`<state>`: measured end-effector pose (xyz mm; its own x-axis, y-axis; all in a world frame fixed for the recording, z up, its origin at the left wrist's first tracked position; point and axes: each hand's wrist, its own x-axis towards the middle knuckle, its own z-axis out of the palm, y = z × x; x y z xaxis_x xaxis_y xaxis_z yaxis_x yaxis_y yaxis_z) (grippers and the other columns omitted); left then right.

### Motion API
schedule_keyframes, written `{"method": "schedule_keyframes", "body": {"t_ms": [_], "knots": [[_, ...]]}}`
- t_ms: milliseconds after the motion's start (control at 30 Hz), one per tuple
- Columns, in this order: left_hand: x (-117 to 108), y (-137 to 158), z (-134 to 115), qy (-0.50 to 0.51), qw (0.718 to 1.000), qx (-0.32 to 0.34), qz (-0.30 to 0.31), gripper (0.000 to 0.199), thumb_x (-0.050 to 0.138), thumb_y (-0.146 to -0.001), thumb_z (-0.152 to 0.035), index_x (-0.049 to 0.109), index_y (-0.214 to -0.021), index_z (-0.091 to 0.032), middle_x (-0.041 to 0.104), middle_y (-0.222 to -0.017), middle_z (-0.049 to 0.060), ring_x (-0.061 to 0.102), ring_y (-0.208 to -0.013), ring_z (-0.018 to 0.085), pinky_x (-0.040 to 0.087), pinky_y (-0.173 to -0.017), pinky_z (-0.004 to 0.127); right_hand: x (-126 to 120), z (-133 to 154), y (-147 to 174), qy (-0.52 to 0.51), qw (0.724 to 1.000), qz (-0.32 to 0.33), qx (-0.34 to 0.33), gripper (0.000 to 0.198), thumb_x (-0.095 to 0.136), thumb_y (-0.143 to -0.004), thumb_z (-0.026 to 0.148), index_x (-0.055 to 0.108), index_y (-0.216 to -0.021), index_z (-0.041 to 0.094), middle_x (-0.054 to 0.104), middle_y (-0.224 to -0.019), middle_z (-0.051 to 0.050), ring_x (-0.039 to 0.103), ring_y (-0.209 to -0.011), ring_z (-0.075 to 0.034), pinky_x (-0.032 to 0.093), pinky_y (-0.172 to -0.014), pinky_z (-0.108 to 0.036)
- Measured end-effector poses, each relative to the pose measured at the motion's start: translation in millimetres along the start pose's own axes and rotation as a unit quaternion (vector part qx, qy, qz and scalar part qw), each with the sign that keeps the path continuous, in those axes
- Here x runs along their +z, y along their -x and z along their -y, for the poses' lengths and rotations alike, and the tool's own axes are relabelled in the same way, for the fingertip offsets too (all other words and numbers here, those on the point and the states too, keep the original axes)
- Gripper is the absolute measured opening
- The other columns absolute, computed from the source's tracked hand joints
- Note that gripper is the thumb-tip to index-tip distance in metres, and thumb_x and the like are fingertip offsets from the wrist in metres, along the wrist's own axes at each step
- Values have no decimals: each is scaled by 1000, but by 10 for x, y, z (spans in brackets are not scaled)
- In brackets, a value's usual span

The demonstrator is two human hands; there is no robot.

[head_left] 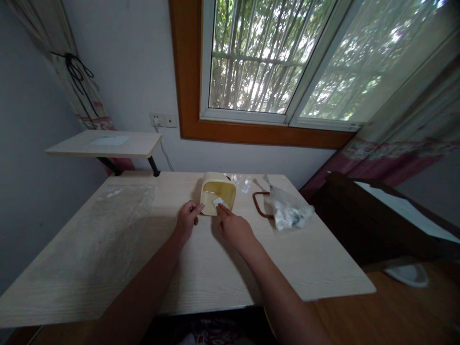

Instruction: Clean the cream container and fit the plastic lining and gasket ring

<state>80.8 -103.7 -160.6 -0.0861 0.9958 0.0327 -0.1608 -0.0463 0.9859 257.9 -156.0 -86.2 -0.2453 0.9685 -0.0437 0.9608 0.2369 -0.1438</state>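
Note:
A pale yellow plastic container (206, 178) lies on the table with its open side turned toward me. My left hand (187, 219) grips its lower left edge, thumb on the rim and fingers curled. At the container's opening, my right hand (235, 229) presses a small white piece (217, 201), perhaps a wipe or folded tissue, against the inside. The fingertips partly cover that white piece. To the right lie a clear plastic bag (293, 211) with whitish contents and a reddish-brown loop (257, 206), partly behind the bag.
The light wood table (287, 268) stands against the wall below a window. A raised shelf (104, 143) with a sheet of paper is at the back left. A transparent plastic sheet (125, 206) lies on the left. Dark furniture (345, 220) stands to the right.

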Motion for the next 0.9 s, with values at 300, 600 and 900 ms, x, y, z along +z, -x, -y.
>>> {"method": "schedule_keyframes", "body": {"t_ms": [300,600,900], "knots": [[-4,12,-11,4,1000,-6,3,43,77,-73,-53,51,-69,-19,55,-63,-4,40,-45,6,29,-39,19,34,127,-23,-49,997,-12,-62,66,46,-91,25,36,-157,20,35,-163,-9,68,-117,-27,56,-96,-39],[-12,16,-5,16,1000,0,2,43,76,-75,-53,49,-69,-19,47,-62,-6,40,-45,6,29,-39,19,50,220,-22,-101,989,-37,-103,69,47,-90,23,35,-157,20,38,-162,-7,60,-128,-25,52,-104,-36],[-7,1,12,22,1000,-5,-2,43,75,-76,-54,50,-70,-19,52,-65,-5,41,-47,6,30,-39,18,53,179,-13,-116,986,-50,-107,64,47,-92,23,39,-155,22,42,-160,-7,62,-125,-25,53,-103,-38]]}}
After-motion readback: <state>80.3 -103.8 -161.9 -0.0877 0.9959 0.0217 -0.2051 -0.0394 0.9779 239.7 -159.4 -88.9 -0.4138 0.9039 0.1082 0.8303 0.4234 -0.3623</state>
